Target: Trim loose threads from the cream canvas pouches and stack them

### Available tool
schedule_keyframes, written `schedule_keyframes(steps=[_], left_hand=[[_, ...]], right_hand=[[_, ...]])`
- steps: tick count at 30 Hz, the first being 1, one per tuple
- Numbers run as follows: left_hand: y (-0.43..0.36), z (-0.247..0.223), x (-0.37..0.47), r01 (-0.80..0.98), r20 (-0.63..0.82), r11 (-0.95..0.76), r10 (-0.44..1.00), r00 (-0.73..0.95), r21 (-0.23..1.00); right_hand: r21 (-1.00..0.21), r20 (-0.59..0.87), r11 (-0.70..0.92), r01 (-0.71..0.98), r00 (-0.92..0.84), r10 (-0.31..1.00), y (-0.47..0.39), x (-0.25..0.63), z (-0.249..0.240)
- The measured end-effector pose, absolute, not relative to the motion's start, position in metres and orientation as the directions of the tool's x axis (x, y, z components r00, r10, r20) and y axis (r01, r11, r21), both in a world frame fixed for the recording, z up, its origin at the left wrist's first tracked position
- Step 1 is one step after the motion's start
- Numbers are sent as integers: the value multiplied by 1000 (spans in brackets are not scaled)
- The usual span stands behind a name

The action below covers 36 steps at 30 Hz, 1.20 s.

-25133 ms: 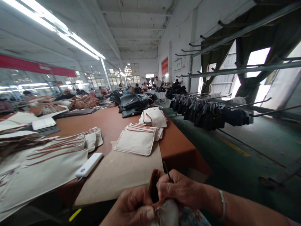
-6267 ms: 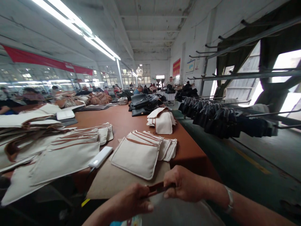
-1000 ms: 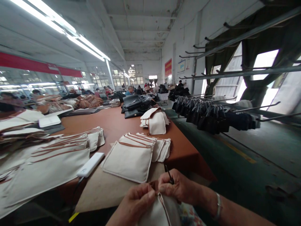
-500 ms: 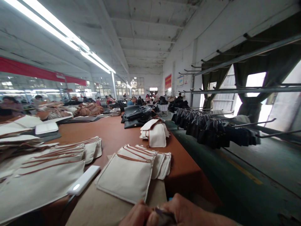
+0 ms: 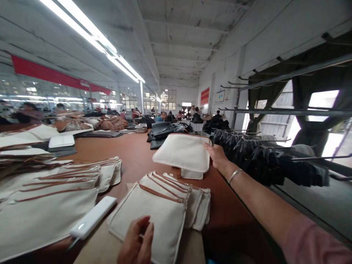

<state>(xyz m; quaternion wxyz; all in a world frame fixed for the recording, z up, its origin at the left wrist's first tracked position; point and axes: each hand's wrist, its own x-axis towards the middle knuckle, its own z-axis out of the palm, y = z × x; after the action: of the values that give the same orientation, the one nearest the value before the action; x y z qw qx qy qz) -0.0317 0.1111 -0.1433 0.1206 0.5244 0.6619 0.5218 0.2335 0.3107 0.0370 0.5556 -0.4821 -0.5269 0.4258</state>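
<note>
My right hand point(image 5: 216, 156) stretches forward and grips the right edge of a cream fabric pouch point(image 5: 183, 152). The pouch is held over a small pile of cream pieces point(image 5: 191, 174), which it mostly hides. My left hand point(image 5: 137, 240) is at the lower middle, over the front of a fanned stack of cream fabric pouches point(image 5: 162, 212) with brown trim. Its fingers are loosely bent, thumb and forefinger a little apart, and I see nothing held. Whether it touches the top pouch is unclear.
A white rectangular device point(image 5: 93, 216) with a cable lies left of the stack, beside more cream pouches point(image 5: 57, 198). Black bags point(image 5: 159, 134) sit farther back on the brown table point(image 5: 132, 154). A rack of black items point(image 5: 247, 157) stands on the right. People work in the background.
My hands were together at the table's front edge, around a small unclear item. Now they are apart: the right is far forward with a pouch, the left over the stack.
</note>
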Motion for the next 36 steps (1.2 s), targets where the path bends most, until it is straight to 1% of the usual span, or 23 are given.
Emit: schedule_keyframes(steps=[1,2,3,5,8,11,13,18,21,24,26,29,31,34,36], left_hand=[[123,-144,-23,677,443,-135,843,-306,724],[136,-144,-15,777,486,-181,856,-178,603],[150,-144,-9,851,500,-209,863,-70,481],[178,-144,-2,898,490,-250,870,45,361],[214,-143,1,907,447,-307,881,156,288],[234,-141,1,907,407,-369,874,266,201],[238,-140,0,906,405,-397,860,311,147],[224,-144,-1,891,437,-452,809,393,36],[213,-150,-5,872,465,-489,773,432,4],[201,-158,-9,866,466,-500,766,444,-2],[192,-162,-10,873,444,-487,783,435,4],[179,-166,-8,907,408,-419,835,370,37],[171,-168,-7,930,386,-360,871,305,76],[157,-172,-14,948,353,-287,908,225,136],[143,-177,-26,928,329,-276,926,186,251]], right_hand=[[-989,147,143,39,128,981,327,231,31],[-992,122,116,45,159,980,338,228,21],[-994,100,93,53,174,980,344,224,8],[-995,79,68,72,164,983,342,214,-25],[-992,80,72,107,74,994,315,202,-75],[-986,106,108,129,-25,994,285,198,-104],[-980,133,143,135,-77,988,272,199,-109],[-971,191,215,105,-204,960,270,182,-101],[-973,194,222,64,-296,935,277,162,-99],[-982,144,181,62,-377,915,281,146,-101],[-986,80,136,95,-447,891,281,140,-106],[-979,-25,88,185,-535,844,283,132,-118],[-964,-64,87,252,-535,842,286,126,-130],[-931,-86,98,351,-473,877,293,118,-146],[-903,-78,119,412,-430,899,297,116,-153]])
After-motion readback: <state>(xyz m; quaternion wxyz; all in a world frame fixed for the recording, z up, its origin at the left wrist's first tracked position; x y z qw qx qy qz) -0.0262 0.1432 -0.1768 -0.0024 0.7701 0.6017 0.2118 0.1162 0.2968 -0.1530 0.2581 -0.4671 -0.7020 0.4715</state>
